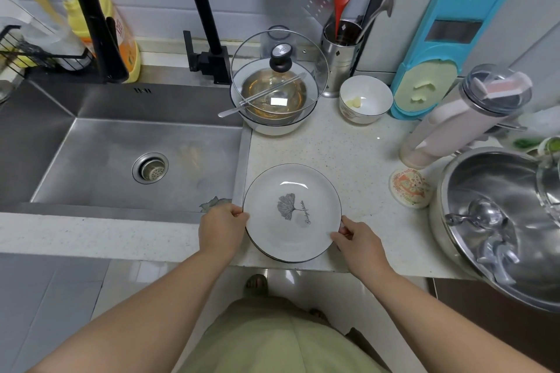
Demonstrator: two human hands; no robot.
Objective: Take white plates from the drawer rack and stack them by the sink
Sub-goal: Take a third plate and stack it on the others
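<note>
A white plate (292, 212) with a dark rim and a grey leaf print sits on the speckled counter (348, 148), just right of the steel sink (121, 154). A second rim shows under its front edge, so it rests on another plate. My left hand (222, 228) grips the plate's left rim, thumb on top. My right hand (360, 238) grips the lower right rim. The drawer rack is out of view.
A white bowl with a glass lid and chopsticks (274, 94) stands behind the plates. A small white bowl (365, 98), a utensil holder (341, 51), a pink tumbler (463, 118), a coaster (410, 188) and a large steel pot (500, 221) crowd the right. A black faucet (100, 9) arches over the sink.
</note>
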